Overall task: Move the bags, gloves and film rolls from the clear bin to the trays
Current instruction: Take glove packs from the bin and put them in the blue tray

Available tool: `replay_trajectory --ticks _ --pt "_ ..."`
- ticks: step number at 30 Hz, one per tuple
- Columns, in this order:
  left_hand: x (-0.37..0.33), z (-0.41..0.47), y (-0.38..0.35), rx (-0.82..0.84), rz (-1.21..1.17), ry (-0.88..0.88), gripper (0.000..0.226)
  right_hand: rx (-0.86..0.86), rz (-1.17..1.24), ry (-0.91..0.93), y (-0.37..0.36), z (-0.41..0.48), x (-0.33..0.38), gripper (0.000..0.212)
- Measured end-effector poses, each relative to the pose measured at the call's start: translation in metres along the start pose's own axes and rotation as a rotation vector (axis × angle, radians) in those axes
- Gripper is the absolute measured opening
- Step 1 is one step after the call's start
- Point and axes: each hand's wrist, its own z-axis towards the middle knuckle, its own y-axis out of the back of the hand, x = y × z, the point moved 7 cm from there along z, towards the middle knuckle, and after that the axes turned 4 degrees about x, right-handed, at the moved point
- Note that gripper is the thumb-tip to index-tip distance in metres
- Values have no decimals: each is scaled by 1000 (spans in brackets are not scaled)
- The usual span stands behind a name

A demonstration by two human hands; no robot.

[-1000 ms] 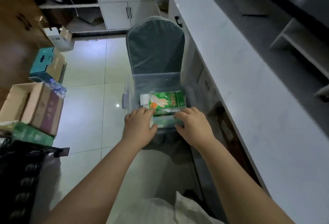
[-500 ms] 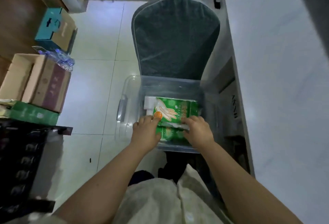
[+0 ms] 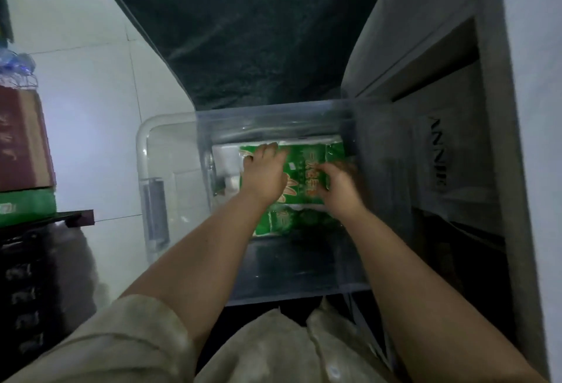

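As left hand [image 3: 264, 177] rests flat on glove pack [image 3: 307, 158], right hand [image 3: 339, 189] blurred, grip unclear

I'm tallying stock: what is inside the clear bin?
Green glove packs, one overlapping another, and a white item beside them. The left hand and right hand cover part of the top pack; anything beneath is hidden.
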Motion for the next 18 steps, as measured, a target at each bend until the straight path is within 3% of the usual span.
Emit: replay_trajectory --ticks 4,10,18 --pt "-6 29 -25 49 25 -23 63 -79 -151 67 -1 5 -10 37" --pt "-21 4 -45 -49 75 -152 62 -160 -160 66 6 -7 -15 29" --pt "-29 22 -61 105 134 -155 72 -111 -135 47 7 -5 -24 30"
